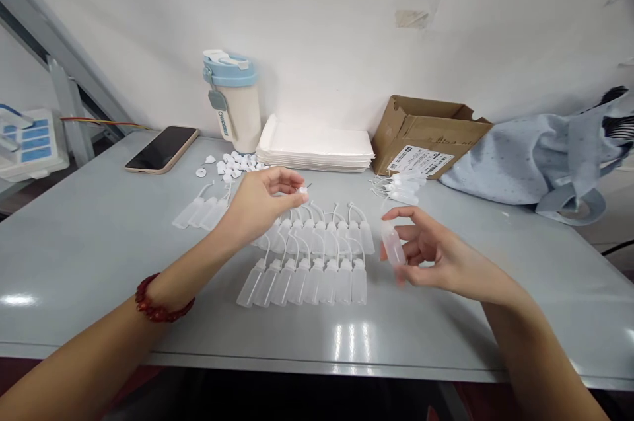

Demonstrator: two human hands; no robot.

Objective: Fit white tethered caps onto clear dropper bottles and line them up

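Note:
Between thumb and fingertips, my left hand (265, 199) pinches a small white cap (303, 190) with a thin dark needle tip. My right hand (436, 249) grips a small translucent plastic bottle (393, 246), tilted, between thumb and fingers. Below and between the hands lie rows of like bottles (317, 282), each with a thin white strap curving from its neck; my left hand partly hides the back row. Three or so more bottles (203, 211) rest left of my left wrist. A pile of white caps (235, 164) sits behind that hand.
Along the wall stand a cream tumbler (242, 104) with a blue lid, stacked white envelopes (317, 147) and a cardboard box (426, 133). Several bottles (403, 188) lie before the box. A phone (162, 149) is at left, a blue cloth bag (520, 156) at right.

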